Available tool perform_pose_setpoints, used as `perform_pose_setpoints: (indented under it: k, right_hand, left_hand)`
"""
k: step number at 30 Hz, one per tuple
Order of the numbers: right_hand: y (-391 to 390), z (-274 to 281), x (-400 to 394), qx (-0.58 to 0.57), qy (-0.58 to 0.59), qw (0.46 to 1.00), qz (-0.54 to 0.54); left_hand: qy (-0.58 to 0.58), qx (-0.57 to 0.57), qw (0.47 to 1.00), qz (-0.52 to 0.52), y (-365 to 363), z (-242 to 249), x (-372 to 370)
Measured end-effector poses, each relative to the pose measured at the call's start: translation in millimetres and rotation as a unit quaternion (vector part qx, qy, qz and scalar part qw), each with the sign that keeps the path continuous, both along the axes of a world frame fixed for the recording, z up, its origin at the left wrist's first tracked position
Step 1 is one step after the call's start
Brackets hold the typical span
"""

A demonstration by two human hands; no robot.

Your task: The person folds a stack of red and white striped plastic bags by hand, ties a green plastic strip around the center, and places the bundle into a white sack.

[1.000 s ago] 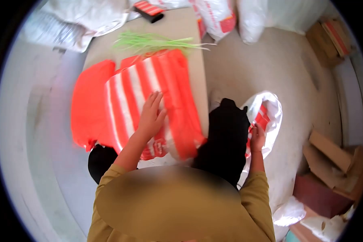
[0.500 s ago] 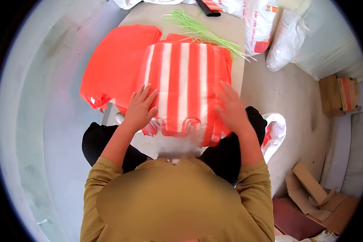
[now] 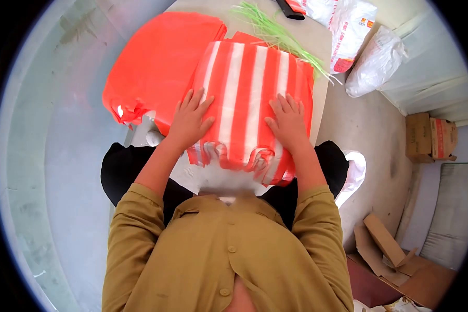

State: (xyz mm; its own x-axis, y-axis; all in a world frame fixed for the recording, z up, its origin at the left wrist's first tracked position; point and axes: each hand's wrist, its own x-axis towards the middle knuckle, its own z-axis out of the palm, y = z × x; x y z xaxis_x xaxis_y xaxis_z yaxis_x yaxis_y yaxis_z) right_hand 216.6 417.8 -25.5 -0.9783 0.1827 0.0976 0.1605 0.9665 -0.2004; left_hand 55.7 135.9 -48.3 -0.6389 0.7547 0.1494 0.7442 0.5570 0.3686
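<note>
A stack of red-and-white striped plastic bags point(image 3: 242, 99) lies on the table in front of me, its cut handle edge towards my lap. My left hand point(image 3: 191, 118) rests on the stack's left side, fingers spread. On the right side lies my right hand point(image 3: 288, 122), also flat with its fingers apart. Neither hand grips anything. A pile of plain red plastic bags point(image 3: 158, 62) sits just left of the striped stack and partly against it.
Light green plastic strips point(image 3: 281, 34) lie along the back of the table point(image 3: 320, 96). White printed sacks point(image 3: 351, 31) and a stuffed white bag point(image 3: 374, 62) stand at the back right. Cardboard boxes point(image 3: 420, 139) are farther right, with an opened carton point(image 3: 395, 255) below.
My right hand has come down onto the striped bags and moved slightly left. My left hand stays flat on them. The whole view has shifted and tilted a little.
</note>
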Motion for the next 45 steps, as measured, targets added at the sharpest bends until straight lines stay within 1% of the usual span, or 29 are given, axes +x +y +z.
perform_pose_setpoints:
  k: [2,3,5,8,11,14,17,20,22,23,25,28,29,32,35,36,38,39,41,42,44,45]
  right_hand:
    - [-12,15,8,-0.077,0.014,0.996,0.045]
    - [-21,20,16,-0.092,0.019,0.993,0.076]
    - [-40,26,32,-0.122,0.032,0.982,0.138]
    - [-57,19,46,-0.195,0.03,0.968,0.153]
    - [-67,6,50,-0.156,0.026,0.973,0.169]
    - [-82,9,51,-0.139,0.063,0.973,0.172]
    - [-83,-1,47,-0.111,0.123,0.967,0.192]
    - [-83,-11,40,-0.259,0.196,0.938,0.125]
    - [-90,-1,38,-0.372,0.168,0.913,0.01]
    - [-94,3,36,-0.424,0.153,0.891,-0.047]
    - [-95,6,31,-0.435,0.153,0.885,-0.063]
    - [-95,8,27,-0.43,0.148,0.886,-0.087]
    - [-95,8,26,-0.424,0.146,0.889,-0.095]
    - [-92,1,25,-0.43,0.15,0.883,-0.114]
    - [-90,-3,28,-0.477,0.147,0.856,-0.135]
    - [-92,4,29,-0.495,0.137,0.845,-0.147]
    - [-97,22,31,-0.531,0.114,0.823,-0.169]
    - [-96,19,31,-0.524,0.129,0.827,-0.156]
    - [-93,9,31,-0.511,0.158,0.835,-0.132]
    - [-93,9,32,-0.515,0.155,0.833,-0.127]
    - [-93,12,34,-0.525,0.148,0.829,-0.119]
    - [-97,18,34,-0.539,0.146,0.819,-0.13]
  left_hand:
    - [-0.034,0.053,0.998,0.009,-5,-3,2]
    - [-0.051,0.079,0.996,0.013,-8,-4,3]
    - [-0.043,0.091,0.995,0.028,-17,-3,9]
    - [-0.015,0.101,0.994,0.04,-38,-4,20]
    - [-0.01,0.121,0.991,0.063,-56,-10,36]
    - [-0.036,0.164,0.982,0.083,-72,-20,56]
    - [-0.058,0.192,0.973,0.109,-88,-30,71]
    - [-0.106,0.237,0.956,0.139,-97,-28,82]
    - [-0.16,0.27,0.938,0.145,-102,-23,86]
    - [-0.216,0.312,0.915,0.136,-103,-25,87]
    - [-0.325,0.391,0.853,0.116,-100,-32,90]
    - [-0.468,0.378,0.796,0.067,-89,-25,99]
    - [-0.512,0.372,0.773,0.048,-84,-19,103]
    - [-0.589,0.262,0.764,0.027,-73,-2,116]
    - [-0.629,0.24,0.74,0.005,-63,-5,123]
    - [-0.648,0.242,0.722,-0.005,-60,-5,125]
    - [-0.67,0.253,0.697,0.012,-54,10,131]
    - [-0.681,0.26,0.684,0.021,-52,15,133]
    - [-0.629,0.291,0.72,0.032,-48,10,129]
    - [-0.602,0.304,0.737,0.038,-46,9,126]
    - [-0.554,0.389,0.723,0.138,-44,9,120]
    - [-0.526,0.429,0.71,0.187,-43,8,116]
